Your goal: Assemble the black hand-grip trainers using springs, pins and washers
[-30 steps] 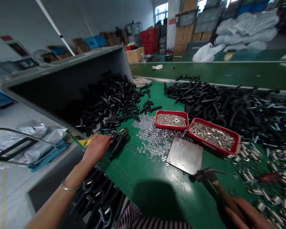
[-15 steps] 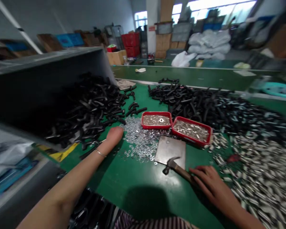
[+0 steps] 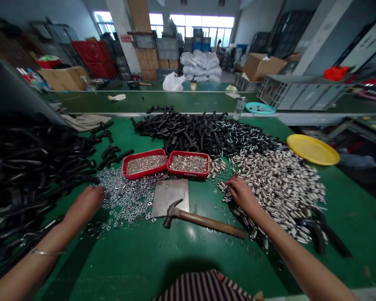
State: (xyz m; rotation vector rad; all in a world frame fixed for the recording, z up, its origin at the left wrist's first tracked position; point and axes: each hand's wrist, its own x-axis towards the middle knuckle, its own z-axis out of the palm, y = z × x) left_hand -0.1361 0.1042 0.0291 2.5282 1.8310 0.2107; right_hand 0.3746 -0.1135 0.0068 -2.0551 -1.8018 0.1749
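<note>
A second earlier I had the right hand wrapped round the hammer; by now it had let go and gone over to the left edge of the sleeves, the small metal cylinders heaped on the right of the table. Its fingers pointed down among the outermost sleeves with their tips close together, but I could not tell whether they pinched one. A bit of red showed just beside them.

The hammer lay flat, its claw over the front edge of the plate, its handle running off to the right with the butt near the right forearm. Half a second before, I had seen those fingers just by the handle.

The left hand had been on a black part at the table's edge a second ago; now I had it at the left edge of the washers, between them and the black parts. Its fingers were curled, and I could not tell whether they pinched anything.

My view had swung right, bringing in the yellow tray and two black tubes beside the sleeves. The left red tray and the right red tray stood corner to corner behind the plate, as before. A ring lay near the plate's back edge.
</note>
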